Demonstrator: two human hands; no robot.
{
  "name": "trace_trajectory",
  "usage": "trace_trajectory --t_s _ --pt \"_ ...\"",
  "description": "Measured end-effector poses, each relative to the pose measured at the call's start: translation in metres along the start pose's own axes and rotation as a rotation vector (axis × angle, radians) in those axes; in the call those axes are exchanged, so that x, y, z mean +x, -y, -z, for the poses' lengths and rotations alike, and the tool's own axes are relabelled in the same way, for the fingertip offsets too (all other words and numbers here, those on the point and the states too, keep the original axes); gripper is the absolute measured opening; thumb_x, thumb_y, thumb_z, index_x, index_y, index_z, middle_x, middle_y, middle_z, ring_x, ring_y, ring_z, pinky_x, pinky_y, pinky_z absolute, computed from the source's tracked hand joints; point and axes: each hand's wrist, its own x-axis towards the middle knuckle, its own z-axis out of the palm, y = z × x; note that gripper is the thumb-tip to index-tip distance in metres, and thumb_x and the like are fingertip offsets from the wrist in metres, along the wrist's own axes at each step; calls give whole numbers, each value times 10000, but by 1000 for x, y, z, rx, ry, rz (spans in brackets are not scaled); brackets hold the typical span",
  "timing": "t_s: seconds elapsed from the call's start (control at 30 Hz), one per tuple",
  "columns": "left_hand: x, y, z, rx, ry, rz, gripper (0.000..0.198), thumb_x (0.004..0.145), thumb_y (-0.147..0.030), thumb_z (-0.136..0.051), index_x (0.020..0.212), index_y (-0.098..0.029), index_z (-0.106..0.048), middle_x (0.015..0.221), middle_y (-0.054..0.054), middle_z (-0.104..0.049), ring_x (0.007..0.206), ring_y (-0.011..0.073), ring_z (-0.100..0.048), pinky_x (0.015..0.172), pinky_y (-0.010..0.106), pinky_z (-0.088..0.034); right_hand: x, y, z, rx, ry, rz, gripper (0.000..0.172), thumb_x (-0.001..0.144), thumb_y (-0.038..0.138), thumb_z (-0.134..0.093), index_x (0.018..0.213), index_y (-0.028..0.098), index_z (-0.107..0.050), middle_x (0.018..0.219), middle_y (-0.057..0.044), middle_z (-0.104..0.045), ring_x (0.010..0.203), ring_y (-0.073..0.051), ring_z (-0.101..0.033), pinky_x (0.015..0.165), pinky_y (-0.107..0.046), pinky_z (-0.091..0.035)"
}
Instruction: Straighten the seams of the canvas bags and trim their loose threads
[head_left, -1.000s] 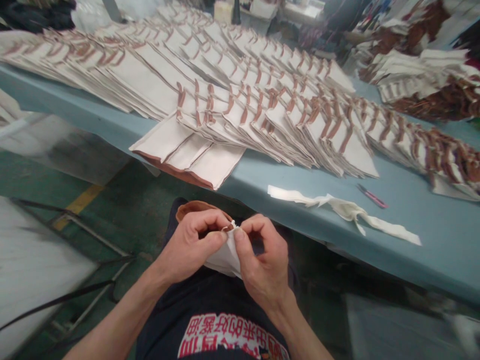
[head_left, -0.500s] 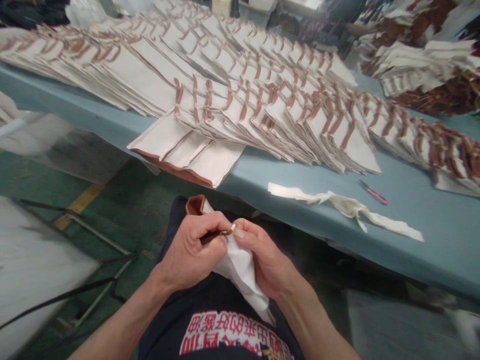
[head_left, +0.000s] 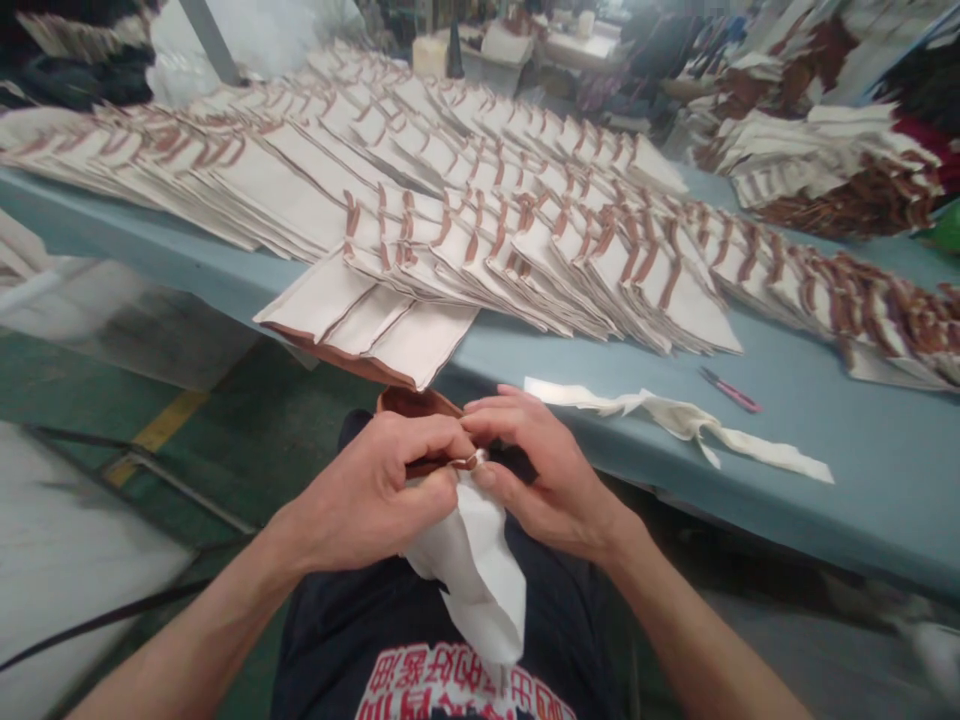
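Observation:
Over my lap hangs a white fabric pouch (head_left: 484,560) with a brown-lined opening at its top. My left hand (head_left: 390,485) is closed on the brown edge, thumb and forefinger pinching it. Right beside it, my right hand (head_left: 532,465) pinches the same edge at a small white bit between thumb and fingers. The fingertips of both hands almost meet there. The brown lining (head_left: 420,402) shows behind my left knuckles. The lower part of the pouch dangles loose and creased.
A blue-covered table (head_left: 750,520) runs across in front of me. Overlapping rows of similar white pouches (head_left: 525,250) with brown edges cover much of it. One flat piece (head_left: 367,320) juts over the near edge. A white cloth strip (head_left: 675,415) and pink-handled snips (head_left: 729,388) lie to the right.
My right hand has shifted its hold, its fingers now reaching over the top of the brown edge. The pouch's lower part hangs more freely, away from the right palm.

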Motion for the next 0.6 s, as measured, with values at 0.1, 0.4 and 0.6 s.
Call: trace_trajectory --t_s 0.1,0.4,0.6 --pt "0 -6 4 29 18 6 201 770 -112 -476 714 -167 -661 627 -49 -604 565 91 -513 546 200 -367 7 3 10 -139 78 51 131 1012 314 -588 1038 223 -679 844 -20 -752 784 -188 -688 994 -421 -511" --pt "-1 -8 -6 249 -85 -19 161 784 -86 -495 750 -178 -623 704 -34 -628 652 117 -560 611 237 -367 7 9 18 -122 218 -53 296 1033 237 -508 741 212 -553 604 57 -544 517 -102 -443 533 -246 -283" --pt "3 4 -18 255 -163 -35 135 798 -77 -496 788 -182 -581 721 -38 -612 671 121 -549 638 244 -383 3 5 11 -79 129 -88 296 996 206 -520 700 203 -522 634 54 -505 544 -95 -445 541 -230 -302"
